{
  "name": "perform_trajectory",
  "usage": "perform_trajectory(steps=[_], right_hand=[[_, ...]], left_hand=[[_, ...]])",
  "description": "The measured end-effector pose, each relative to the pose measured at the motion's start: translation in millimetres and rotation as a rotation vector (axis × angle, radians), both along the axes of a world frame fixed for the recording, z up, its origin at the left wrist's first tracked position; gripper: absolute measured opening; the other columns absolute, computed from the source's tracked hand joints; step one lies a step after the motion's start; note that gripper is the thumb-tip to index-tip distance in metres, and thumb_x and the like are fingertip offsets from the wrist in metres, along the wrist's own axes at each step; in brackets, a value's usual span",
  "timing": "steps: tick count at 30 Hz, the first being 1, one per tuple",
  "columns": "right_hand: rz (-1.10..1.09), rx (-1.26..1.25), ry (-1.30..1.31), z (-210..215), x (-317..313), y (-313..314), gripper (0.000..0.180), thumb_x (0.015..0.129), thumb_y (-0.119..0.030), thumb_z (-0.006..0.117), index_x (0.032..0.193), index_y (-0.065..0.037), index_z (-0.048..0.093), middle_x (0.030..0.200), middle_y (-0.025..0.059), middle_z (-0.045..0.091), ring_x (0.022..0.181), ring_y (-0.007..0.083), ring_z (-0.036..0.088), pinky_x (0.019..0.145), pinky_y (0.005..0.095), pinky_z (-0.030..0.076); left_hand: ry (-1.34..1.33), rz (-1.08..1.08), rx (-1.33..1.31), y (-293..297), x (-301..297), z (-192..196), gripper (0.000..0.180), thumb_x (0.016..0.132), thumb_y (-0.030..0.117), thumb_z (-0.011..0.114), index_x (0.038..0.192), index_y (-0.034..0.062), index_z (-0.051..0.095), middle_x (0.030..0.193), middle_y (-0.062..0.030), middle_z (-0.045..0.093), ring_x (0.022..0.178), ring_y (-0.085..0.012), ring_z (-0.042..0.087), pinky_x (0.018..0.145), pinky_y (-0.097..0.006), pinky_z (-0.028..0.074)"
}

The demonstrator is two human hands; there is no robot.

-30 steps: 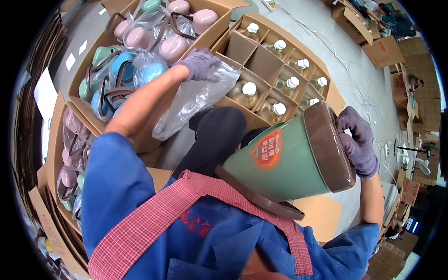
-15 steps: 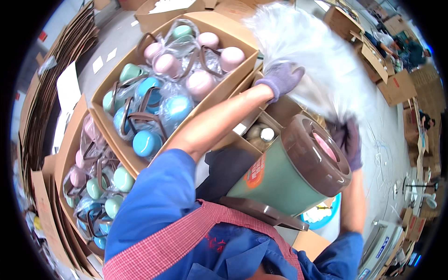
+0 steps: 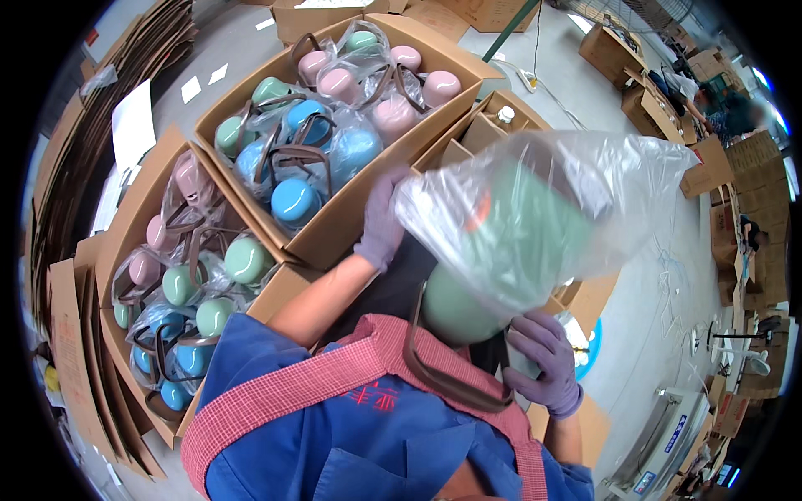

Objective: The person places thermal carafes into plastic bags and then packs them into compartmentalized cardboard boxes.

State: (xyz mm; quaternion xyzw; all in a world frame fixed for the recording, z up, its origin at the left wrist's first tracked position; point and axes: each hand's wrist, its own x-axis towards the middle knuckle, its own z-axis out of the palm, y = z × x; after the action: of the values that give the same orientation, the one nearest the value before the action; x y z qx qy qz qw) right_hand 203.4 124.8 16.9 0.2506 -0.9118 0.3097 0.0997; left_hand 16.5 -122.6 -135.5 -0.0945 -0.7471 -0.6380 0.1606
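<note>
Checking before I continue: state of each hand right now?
Left hand: at the edge of the clear bag; grip cannot be told.
Right hand: half curled beside the green container; hold cannot be told.

Container [image 3: 462, 307] — green, handle [image 3: 455, 392] — brown

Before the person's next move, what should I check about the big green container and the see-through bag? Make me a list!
1. Clear bag over part of the green container: ok.
2. Container fully covered: not ok, the rounded end near the apron is bare.
3. Brown handle inside the bag: not ok, it hangs outside.
4. Left hand gripping the bag's edge: cannot tell, it's blurry there.
5. Right hand near the container's bare end: ok.
</note>
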Motion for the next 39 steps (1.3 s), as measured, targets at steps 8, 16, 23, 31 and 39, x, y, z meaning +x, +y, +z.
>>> perform_trajectory(steps=[8, 16, 23, 31, 39], right_hand=[[0.218, -0.284, -0.787, -65, 71, -2, 0.032, 0.087, -0.024, 0.053, 0.103, 0.0, 0.067, 0.084, 0.0173, 0.065, 0.074, 0.0267, 0.063, 0.069, 0.0341, 0.05], [-0.347, -0.274, -0.257, -73, 69, -64, 0.021, 0.076, -0.017, 0.07, 0.079, 0.0, 0.058, 0.067, 0.0125, 0.055, 0.056, 0.0238, 0.051, 0.056, 0.0358, 0.043], [-0.656, -0.86, -0.149, -8, -2, -17, 0.023, 0.092, -0.016, 0.055, 0.103, 0.004, 0.06, 0.073, 0.0045, 0.06, 0.055, 0.0109, 0.05, 0.052, 0.0264, 0.041], [-1.181, -0.611, -0.189, 59, -46, 50, 0.033, 0.092, -0.017, 0.056, 0.117, 0.004, 0.052, 0.105, 0.0096, 0.057, 0.095, 0.0159, 0.053, 0.078, 0.0319, 0.045], [-1.391, -0.463, -0.264, 84, -75, 88, 0.055, 0.083, -0.022, 0.074, 0.131, -0.005, 0.052, 0.116, 0.017, 0.057, 0.093, 0.0248, 0.06, 0.061, 0.0271, 0.053]], left_hand=[[0.77, -0.722, -1.024, -51, 108, -70, 0.025, 0.082, 0.038, 0.063, 0.087, 0.0133, 0.064, 0.097, -0.0055, 0.063, 0.114, -0.022, 0.056, 0.104, -0.07, 0.017], [0.57, -0.599, -0.334, 44, 110, 28, 0.023, 0.081, 0.028, 0.063, 0.076, 0.0057, 0.061, 0.069, -0.0132, 0.056, 0.07, -0.0319, 0.056, 0.071, -0.042, 0.044], [0.843, -0.596, -0.311, 85, 54, 115, 0.028, 0.073, 0.031, 0.064, 0.089, 0.008, 0.065, 0.081, -0.0119, 0.061, 0.077, -0.0266, 0.061, 0.073, -0.04, 0.048], [0.23, 0.184, -0.523, -85, -328, 76, 0.058, 0.076, 0.05, 0.069, 0.111, 0.0049, 0.058, 0.115, -0.018, 0.056, 0.107, -0.0305, 0.054, 0.091, -0.041, 0.043], [-0.271, 0.598, -1.459, -209, -486, -25, 0.062, 0.08, 0.051, 0.062, 0.122, 0.006, 0.056, 0.118, -0.0193, 0.06, 0.116, -0.0317, 0.053, 0.098, -0.044, 0.041]])
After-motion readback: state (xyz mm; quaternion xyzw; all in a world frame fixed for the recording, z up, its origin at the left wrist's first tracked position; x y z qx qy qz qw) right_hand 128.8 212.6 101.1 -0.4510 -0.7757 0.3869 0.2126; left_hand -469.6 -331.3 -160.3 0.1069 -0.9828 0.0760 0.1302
